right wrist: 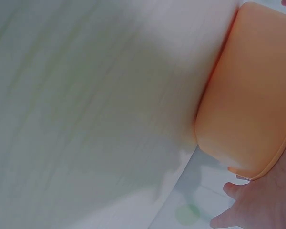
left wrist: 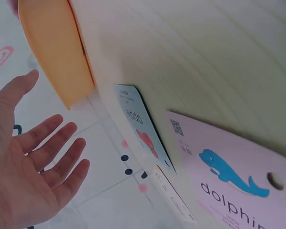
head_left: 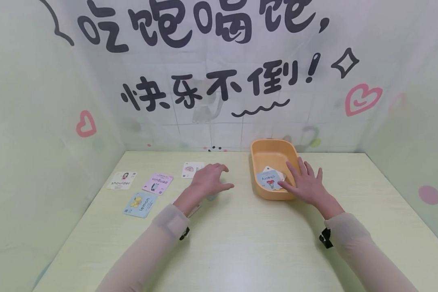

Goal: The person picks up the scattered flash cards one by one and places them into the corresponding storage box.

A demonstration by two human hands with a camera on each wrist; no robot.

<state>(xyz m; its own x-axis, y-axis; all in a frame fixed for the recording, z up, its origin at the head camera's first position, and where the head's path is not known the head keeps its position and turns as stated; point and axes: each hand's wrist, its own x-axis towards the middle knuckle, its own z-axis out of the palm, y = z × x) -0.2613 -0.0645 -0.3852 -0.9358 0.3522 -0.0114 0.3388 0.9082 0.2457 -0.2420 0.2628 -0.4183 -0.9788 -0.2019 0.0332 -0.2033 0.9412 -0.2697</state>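
Observation:
My left hand point(head_left: 226, 177) hovers open, fingers spread, over the middle of the table; in the left wrist view its palm point(left wrist: 33, 171) is empty. Below it lie a blue apple card point(left wrist: 140, 129) and a pink dolphin card point(left wrist: 229, 176). My right hand point(head_left: 290, 178) lies flat with straight fingers over the front right rim of the orange tray point(head_left: 273, 148). Its thumb touches a blue cherry card point(head_left: 269, 179), which leans in the tray on top of white cards. The right wrist view shows the tray's outer wall point(right wrist: 252, 95) and only the fingertips point(right wrist: 229, 188).
To the left lie a white shoulder card point(head_left: 121, 181), a pink penguin card point(head_left: 157, 183), a blue lemon card point(head_left: 140, 204) and a white card point(head_left: 192, 169) further back. Printed walls close in the table point(head_left: 241, 243) on three sides.

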